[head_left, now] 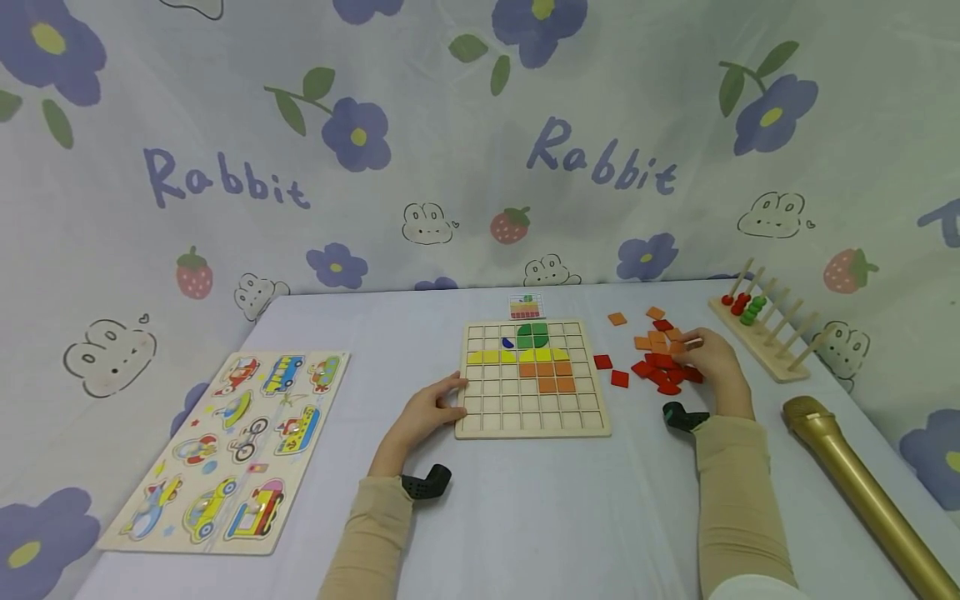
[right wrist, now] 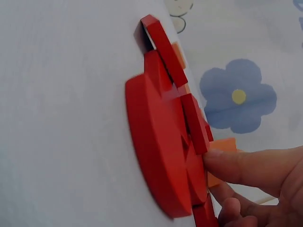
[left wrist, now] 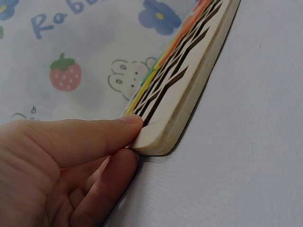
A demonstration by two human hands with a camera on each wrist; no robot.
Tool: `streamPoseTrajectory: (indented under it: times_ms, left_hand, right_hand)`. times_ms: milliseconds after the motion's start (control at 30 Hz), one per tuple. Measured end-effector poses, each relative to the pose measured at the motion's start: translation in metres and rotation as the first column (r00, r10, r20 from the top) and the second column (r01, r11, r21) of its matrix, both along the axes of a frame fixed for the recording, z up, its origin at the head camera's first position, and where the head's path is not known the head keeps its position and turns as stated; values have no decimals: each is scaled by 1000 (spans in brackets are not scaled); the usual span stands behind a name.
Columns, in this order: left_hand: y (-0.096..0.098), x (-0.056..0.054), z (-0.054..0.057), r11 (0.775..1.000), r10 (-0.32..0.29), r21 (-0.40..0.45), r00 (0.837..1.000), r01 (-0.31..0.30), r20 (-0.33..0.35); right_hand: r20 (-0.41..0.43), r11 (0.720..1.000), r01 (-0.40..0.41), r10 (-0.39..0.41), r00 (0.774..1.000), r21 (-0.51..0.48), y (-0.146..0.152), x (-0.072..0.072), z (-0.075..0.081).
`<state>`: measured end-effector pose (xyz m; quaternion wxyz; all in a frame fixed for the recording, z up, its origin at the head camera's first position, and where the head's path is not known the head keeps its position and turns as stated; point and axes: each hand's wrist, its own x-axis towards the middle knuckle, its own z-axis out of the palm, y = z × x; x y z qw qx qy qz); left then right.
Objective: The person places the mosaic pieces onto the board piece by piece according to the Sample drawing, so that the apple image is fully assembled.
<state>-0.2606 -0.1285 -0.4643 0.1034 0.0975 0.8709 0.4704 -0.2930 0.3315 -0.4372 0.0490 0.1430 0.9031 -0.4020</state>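
Observation:
In the head view, a wooden grid board [head_left: 480,423] lies mid-table, with green, yellow, orange and blue pieces in its upper part. My left hand [head_left: 422,414] holds the board's left edge; the left wrist view shows the thumb [left wrist: 94,139] on top near a corner and a finger against the side. To the board's right, my right hand [head_left: 708,358] is at a pile of red tiles [head_left: 660,362] and orange tiles [head_left: 657,337]. Up close, its thumb and fingers pinch an orange tile [right wrist: 223,145], partly hidden behind the thumb, beside red pieces [right wrist: 158,142].
A small pattern card [head_left: 527,307] lies behind the board. On the left is a vehicle puzzle board [head_left: 217,450]. At the right stand a peg rack [head_left: 765,333] with red and green beads and a gold microphone [head_left: 862,475]. Loose red tiles [head_left: 619,379] lie between board and pile.

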Motion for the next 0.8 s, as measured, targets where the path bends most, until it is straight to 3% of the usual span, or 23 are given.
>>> streamPoseTrajectory:
  times_ms: [233,367,433,600,800]
  left_hand:
    - [1,0,1,1000,-3,12,1000,3,-4]
    - [1,1,1,1000,-2,13,1000,2,-3]
    - [1,0,1,1000,-1,12,1000,1,-3]
    - [1,0,0,1000,5,3,1000,-5,-9]
    - [1,0,1,1000,8,-3,1000,-8,-13]
  right_hand:
    - [-55,994,83,-87,995,-69,-5,1,4]
    - [-104,972,107,-131,986,-211,-12,-4,9]
    - [-121,941,109,-155,980,-320,-17,-8,8]
    - [-98,835,79,-157,983,-545,-40,-20,8]
    - [-92,751,-58,-3,996,-657,-82,-14,32]
